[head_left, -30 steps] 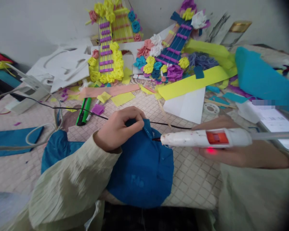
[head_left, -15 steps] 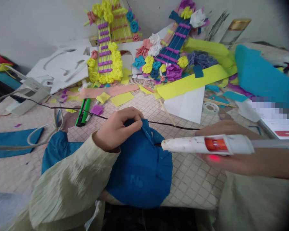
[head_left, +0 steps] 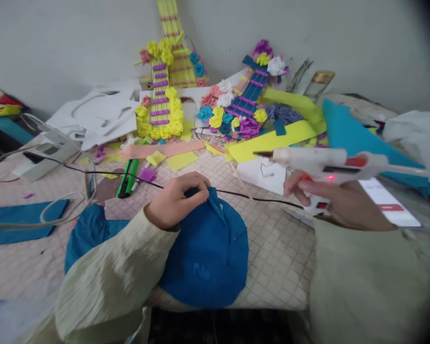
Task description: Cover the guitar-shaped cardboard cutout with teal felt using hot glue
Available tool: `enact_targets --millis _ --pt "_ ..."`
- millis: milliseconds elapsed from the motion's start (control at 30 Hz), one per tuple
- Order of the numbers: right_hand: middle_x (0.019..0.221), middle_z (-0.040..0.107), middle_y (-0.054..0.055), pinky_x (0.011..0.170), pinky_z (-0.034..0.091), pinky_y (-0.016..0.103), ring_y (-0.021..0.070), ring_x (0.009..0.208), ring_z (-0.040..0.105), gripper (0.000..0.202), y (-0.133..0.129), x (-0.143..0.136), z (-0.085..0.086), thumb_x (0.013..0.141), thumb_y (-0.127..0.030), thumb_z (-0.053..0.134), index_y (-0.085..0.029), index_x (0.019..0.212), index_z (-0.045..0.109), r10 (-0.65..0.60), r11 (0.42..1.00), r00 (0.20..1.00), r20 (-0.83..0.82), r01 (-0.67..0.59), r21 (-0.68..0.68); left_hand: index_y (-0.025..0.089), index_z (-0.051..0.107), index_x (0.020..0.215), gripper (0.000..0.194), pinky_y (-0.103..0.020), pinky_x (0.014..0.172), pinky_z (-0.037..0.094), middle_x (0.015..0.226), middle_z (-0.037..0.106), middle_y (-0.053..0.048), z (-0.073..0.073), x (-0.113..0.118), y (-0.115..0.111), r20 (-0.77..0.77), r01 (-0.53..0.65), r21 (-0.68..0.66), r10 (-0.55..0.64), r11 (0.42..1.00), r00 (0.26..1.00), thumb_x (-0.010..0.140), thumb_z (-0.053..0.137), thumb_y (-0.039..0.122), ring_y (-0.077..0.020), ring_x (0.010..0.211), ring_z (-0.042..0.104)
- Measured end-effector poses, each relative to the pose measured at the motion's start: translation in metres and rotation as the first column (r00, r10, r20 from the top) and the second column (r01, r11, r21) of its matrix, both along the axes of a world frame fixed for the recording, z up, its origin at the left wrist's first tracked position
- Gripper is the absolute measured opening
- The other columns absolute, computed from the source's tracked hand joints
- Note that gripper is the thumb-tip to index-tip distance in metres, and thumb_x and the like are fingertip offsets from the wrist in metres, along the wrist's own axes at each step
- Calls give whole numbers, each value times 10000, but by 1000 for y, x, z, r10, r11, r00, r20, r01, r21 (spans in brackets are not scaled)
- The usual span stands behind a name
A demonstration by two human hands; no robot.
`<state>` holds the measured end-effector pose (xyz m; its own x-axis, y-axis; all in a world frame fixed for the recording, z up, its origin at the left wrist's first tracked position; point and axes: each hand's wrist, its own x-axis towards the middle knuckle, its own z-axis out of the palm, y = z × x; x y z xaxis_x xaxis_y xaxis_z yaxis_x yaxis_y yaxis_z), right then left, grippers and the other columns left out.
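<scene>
Your left hand [head_left: 179,198], at centre, pinches the upper edge of a blue guitar-like piece [head_left: 204,258], thumb against curled fingers. The piece lies at lower centre on the patterned tabletop [head_left: 272,258], its smaller end reaching left behind your forearm; a folded flap shows just right of your fingertips. At right of the frame, your right hand [head_left: 344,198] grips a white glue gun [head_left: 315,160], red light lit, its dark nozzle pointing left, well apart from the piece. Two flower-trimmed paper guitars [head_left: 159,102] [head_left: 252,95] lean at upper centre. The step in hand seems to be gluing down that flap; the next move probably calls for pressing it flat, keeping fingertips off hot glue.
</scene>
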<state>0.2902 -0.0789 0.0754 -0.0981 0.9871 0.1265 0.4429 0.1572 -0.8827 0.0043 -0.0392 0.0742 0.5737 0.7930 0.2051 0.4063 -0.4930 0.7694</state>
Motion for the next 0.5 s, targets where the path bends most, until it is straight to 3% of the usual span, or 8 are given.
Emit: enact_targets --millis 100,200,333,500 --pt "638 578 10 417 346 215 79 461 456 181 16 -11 -7 744 -326 551 -153 727 604 -135 989 913 -384 99 -112 146 533 595 183 -279 782 431 836 599 -54 1 1 -2 9 5 30 -6 1000 1000 763 477 191 -140 799 562" --pt "663 602 15 372 333 200 76 421 473 180 28 -23 -16 716 -335 568 -160 756 561 -309 950 779 -545 223 -220 148 532 603 175 -283 791 427 857 604 -53 1 2 -5 1 10 29 -10 1000 1000 765 474 177 -140 811 568" --pt "658 613 5 383 398 200 95 441 521 215 38 -33 -28 706 -340 570 -183 852 552 -414 903 730 -543 253 -349 156 522 604 178 -293 799 427 875 611 -50 2 4 -13 -7 18 10 -18 1000 1000 773 468 170 -145 830 574" --pt "543 567 9 373 411 209 100 420 496 171 49 -39 -44 688 -320 578 -151 713 575 -342 909 822 -455 166 -382 156 525 607 162 -294 781 432 852 609 -44 1 7 -27 -29 57 -4 -57 998 998 758 471 136 -146 818 569"
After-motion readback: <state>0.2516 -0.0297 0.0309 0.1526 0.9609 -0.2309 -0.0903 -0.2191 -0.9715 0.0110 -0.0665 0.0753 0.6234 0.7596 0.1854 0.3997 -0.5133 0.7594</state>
